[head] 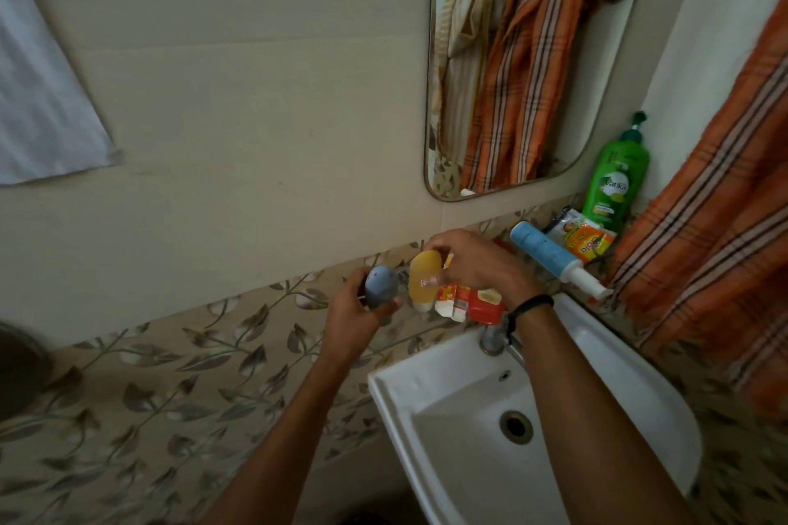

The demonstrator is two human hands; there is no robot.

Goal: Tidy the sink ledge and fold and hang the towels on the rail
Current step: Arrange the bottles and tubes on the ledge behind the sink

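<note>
Behind the white sink (639, 388), your left hand (356, 318) gripped a grey-blue container (380, 286); your right hand (477, 264) clasped a yellow bottle (422, 279) at the ledge. An orange striped towel (716, 226) hung right.

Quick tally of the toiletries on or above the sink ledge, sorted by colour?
Green: 1, pump bottle
Blue: 1, lying tube
Yellow: 1, bottle under right hand
Grey-blue: 1, round item in left hand
Red-orange: 2, packet, box
Total: 6
</note>
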